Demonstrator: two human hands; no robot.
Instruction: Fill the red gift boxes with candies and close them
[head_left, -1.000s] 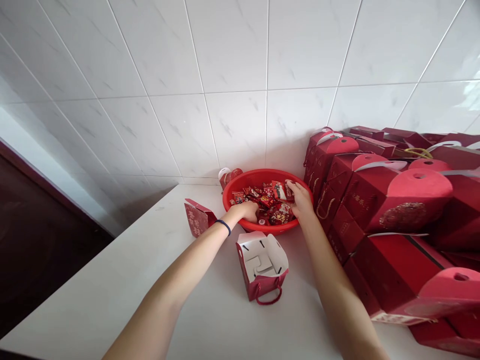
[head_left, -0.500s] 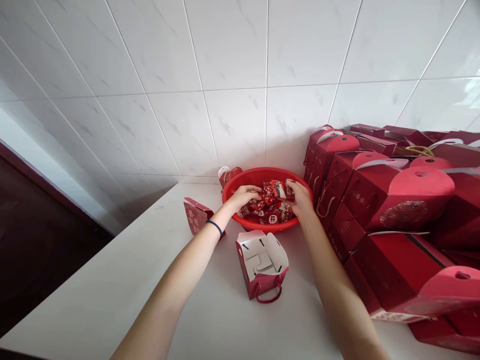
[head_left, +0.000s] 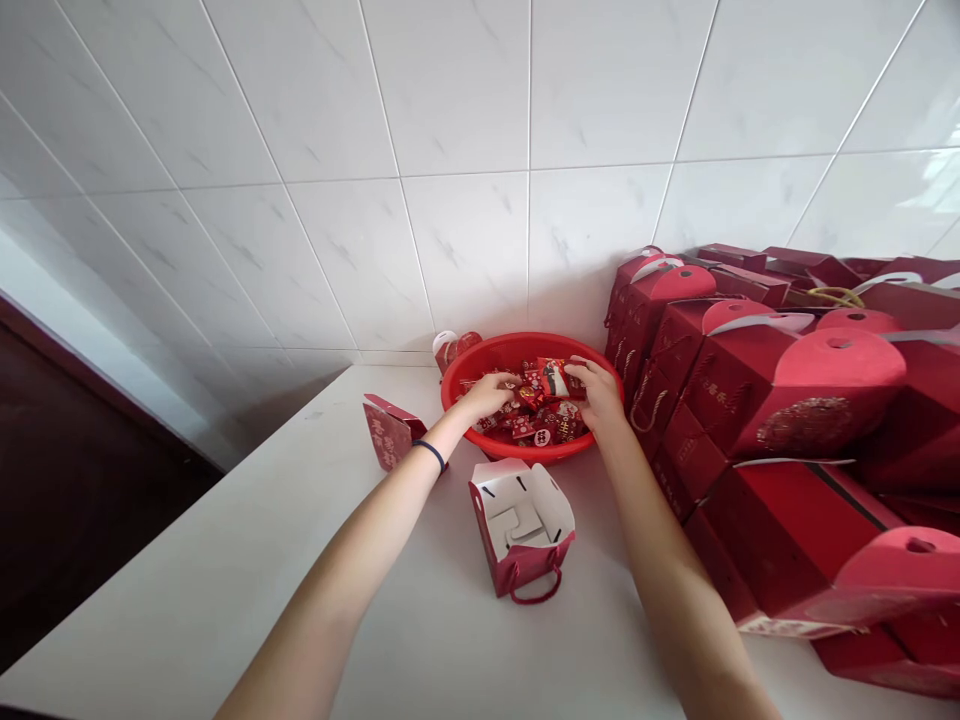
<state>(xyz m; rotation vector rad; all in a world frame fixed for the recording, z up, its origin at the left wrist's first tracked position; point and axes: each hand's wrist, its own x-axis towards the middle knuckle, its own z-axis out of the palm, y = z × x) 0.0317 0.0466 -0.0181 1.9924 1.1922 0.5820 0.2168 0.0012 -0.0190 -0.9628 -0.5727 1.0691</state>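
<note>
A red plastic basin (head_left: 480,355) full of small red wrapped sweets (head_left: 541,425) stands against the tiled wall. Both my hands reach into it. My left hand (head_left: 486,394), with a dark band on its wrist, is closed over sweets at the left of the pile. My right hand (head_left: 598,392) has its fingers curled round a red packet (head_left: 553,377) at the top of the pile. An open red gift box (head_left: 523,526) with a white inside and a cord handle stands on the white counter (head_left: 225,570) just in front of the basin, between my forearms.
A big stack of closed red gift boxes (head_left: 795,400) fills the right side of the counter. Another small red box (head_left: 386,432) stands left of the basin, and a small red jar (head_left: 450,350) sits behind it. The counter's left edge drops to a dark floor.
My left hand rose from the near rim of the basin to the pile's left side and closed on sweets. My right hand stayed on the packet at the top.
</note>
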